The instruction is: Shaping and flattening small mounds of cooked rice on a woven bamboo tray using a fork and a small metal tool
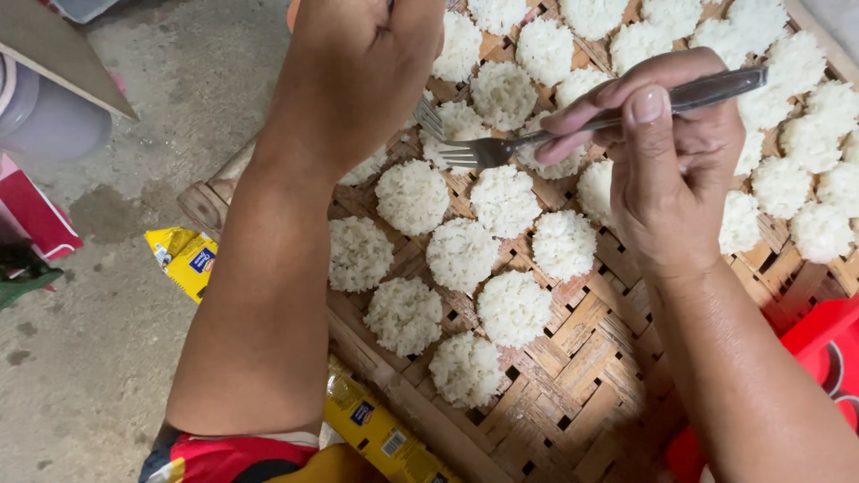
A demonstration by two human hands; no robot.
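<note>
Looks like a home-style food-making spot set up right on the ground, not a proper kitchen. The floor (134,295) is bare, stained concrete. A big woven bamboo tray (573,376) sits low on it, covered with rows of little round white rice cakes (461,255). Yellow snack wrappers (183,259) lie near the tray's left edge, a red plastic container (819,344) on the right, and a grey tub (49,116) far left.
</note>
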